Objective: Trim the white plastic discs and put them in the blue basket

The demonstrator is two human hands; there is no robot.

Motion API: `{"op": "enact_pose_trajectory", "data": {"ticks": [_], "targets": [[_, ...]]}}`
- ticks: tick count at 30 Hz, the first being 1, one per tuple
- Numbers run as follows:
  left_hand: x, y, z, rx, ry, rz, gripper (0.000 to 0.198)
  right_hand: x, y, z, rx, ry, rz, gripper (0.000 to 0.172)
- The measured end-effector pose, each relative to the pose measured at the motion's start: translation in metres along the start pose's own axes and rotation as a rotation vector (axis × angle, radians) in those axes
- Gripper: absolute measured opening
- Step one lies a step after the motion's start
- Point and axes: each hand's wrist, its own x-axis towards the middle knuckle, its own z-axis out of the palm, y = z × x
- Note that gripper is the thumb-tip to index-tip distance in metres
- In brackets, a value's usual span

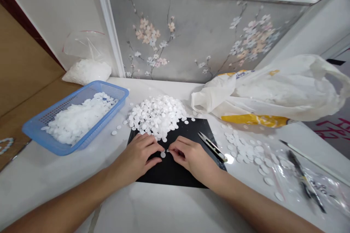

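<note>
Round white discs [157,114] lie heaped over the far edge of a black mat [175,174]. One disc [163,155] shows apart from the heap.

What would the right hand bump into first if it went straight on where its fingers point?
Probably the small white disc by the left hand's fingertips, then the left hand itself. Whether the right hand is low enough to touch the disc is unclear.

Black mat [175,174] is being partly covered by left hand [140,154], right hand [191,154] and disc pile [157,114]. White sliver [167,150] in right grip is being shown too small to tell. Forearms [68,198] are being cropped below, beaded ring [8,140] at left. Contents of white bag [273,98] are being hidden.
</note>
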Motion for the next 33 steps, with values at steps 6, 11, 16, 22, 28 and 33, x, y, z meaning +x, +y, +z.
{"op": "enact_pose_trajectory", "data": {"ticks": [6, 11, 16, 22, 28, 33], "targets": [[0.0, 0.004, -0.002, 0.014, -0.005, 0.027, 0.014, 0.005, -0.007, -0.005, 0.175, -0.004, 0.219, 0.015], [0.002, 0.004, -0.003, -0.041, -0.015, -0.001, 0.005, 0.008, -0.007, -0.02, 0.205, -0.049, 0.318, 0.013], [0.0, 0.001, -0.003, -0.105, -0.01, -0.14, 0.018, -0.003, 0.026, -0.083, -0.104, -0.109, 0.402, 0.017], [0.0, -0.002, -0.001, -0.074, -0.02, -0.142, 0.017, -0.041, 0.076, -0.138, -0.495, -0.155, 0.566, 0.019], [0.0, 0.001, 0.003, -0.062, 0.019, -0.12, 0.019, -0.024, 0.042, -0.128, -0.054, -0.077, 0.655, 0.013], [0.001, 0.012, 0.007, -0.045, 0.004, -0.181, 0.011, 0.017, -0.001, -0.069, 0.601, -0.103, 0.504, 0.02]]}}
